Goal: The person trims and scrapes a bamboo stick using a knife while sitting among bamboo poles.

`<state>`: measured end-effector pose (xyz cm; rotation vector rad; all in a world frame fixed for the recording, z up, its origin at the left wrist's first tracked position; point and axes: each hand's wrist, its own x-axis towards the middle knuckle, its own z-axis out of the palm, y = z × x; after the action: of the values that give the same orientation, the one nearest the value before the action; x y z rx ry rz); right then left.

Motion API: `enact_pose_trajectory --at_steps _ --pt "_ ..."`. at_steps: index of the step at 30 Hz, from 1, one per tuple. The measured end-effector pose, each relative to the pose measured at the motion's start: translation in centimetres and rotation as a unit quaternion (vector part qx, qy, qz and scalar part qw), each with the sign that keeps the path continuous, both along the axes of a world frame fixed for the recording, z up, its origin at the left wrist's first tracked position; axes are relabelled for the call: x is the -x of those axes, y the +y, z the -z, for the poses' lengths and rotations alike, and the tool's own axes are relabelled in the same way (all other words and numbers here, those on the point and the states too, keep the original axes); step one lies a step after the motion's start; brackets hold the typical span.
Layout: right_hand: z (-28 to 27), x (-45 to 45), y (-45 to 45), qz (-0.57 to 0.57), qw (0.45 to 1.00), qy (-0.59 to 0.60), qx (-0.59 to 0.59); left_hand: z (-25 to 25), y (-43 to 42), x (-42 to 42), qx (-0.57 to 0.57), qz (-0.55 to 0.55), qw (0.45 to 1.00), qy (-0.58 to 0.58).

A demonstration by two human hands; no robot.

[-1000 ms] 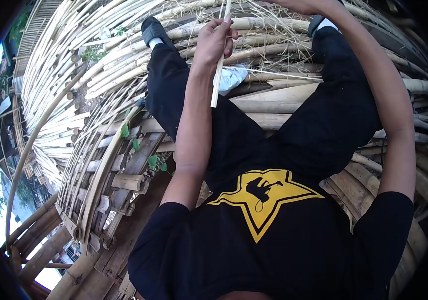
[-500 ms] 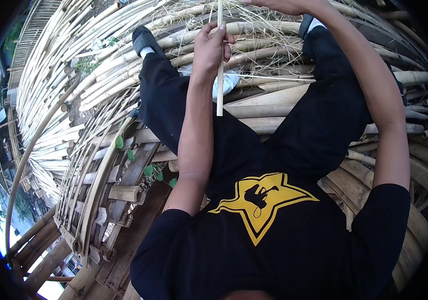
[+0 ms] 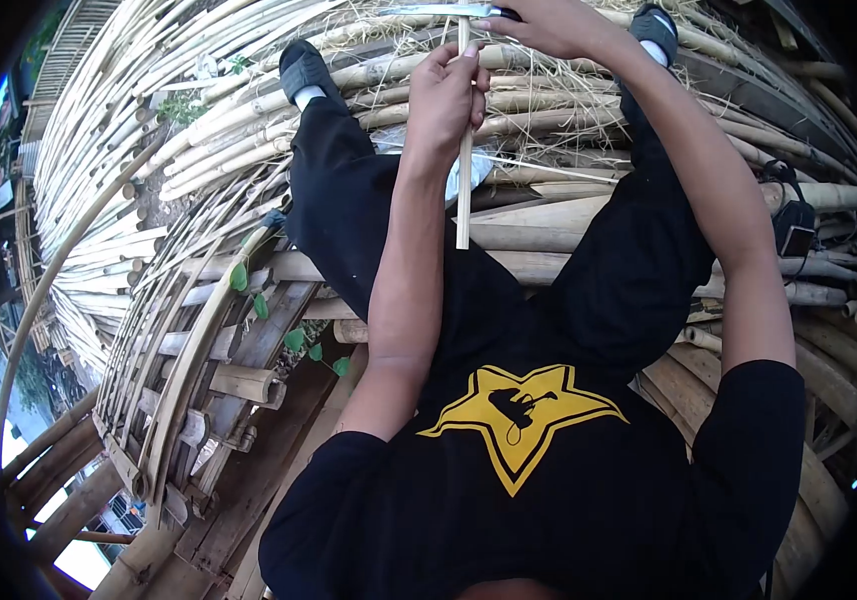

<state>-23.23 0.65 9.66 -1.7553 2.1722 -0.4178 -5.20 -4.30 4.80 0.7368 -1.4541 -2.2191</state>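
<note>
My left hand (image 3: 446, 100) is closed around a thin, pale bamboo strip (image 3: 464, 190), which stands nearly upright in the view, its lower end above my lap. Near the top edge, my right hand (image 3: 554, 25) grips a knife (image 3: 436, 10) by its dark handle. The blade points left and crosses the strip just above my left hand. The strip's upper end is cut off by the frame edge.
Split bamboo poles (image 3: 539, 235) lie between my legs, with loose shavings (image 3: 569, 100) beyond. A whitish plastic piece (image 3: 482, 168) is behind the strip. A dark device with a strap (image 3: 796, 228) lies at the right. Stacked bamboo (image 3: 109, 160) and a slatted bamboo structure (image 3: 199, 350) are left.
The knife has come into view as my right hand moved down and left toward the strip. My left hand and the strip sit slightly lower and further right.
</note>
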Motion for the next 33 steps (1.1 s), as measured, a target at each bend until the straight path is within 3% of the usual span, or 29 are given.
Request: enact_pose_trajectory --at_steps 3,4,7,8,10,22,33 --pt "-1.6 -2.4 -0.1 -0.009 1.000 -0.004 -0.005 0.3 -0.8 -0.7 -0.003 -0.027 1.000 0.008" --pt "-0.6 -2.5 -0.1 -0.022 0.998 -0.015 0.056 0.3 -1.0 -0.9 -0.022 -0.020 0.999 0.022" --pt "0.2 -3.4 0.5 -0.020 0.995 -0.065 0.071 0.3 -1.0 -1.3 -0.011 -0.023 1.000 0.019" --pt "2.7 -2.9 0.6 -0.031 0.993 -0.031 0.110 0.4 -1.0 -1.4 -0.008 -0.015 1.000 0.016" --pt "1.1 -2.8 1.0 -0.008 0.999 -0.032 -0.024 0.2 -1.0 -1.4 -0.011 -0.009 1.000 -0.002" --pt "4.4 -2.2 3.3 -0.021 0.986 -0.161 -0.038 0.8 -0.6 -1.1 -0.050 0.025 0.998 0.003" --pt "8.3 0.3 1.7 -0.040 0.995 -0.083 0.046 1.1 -0.2 -2.3 -0.053 -0.018 0.998 -0.036"
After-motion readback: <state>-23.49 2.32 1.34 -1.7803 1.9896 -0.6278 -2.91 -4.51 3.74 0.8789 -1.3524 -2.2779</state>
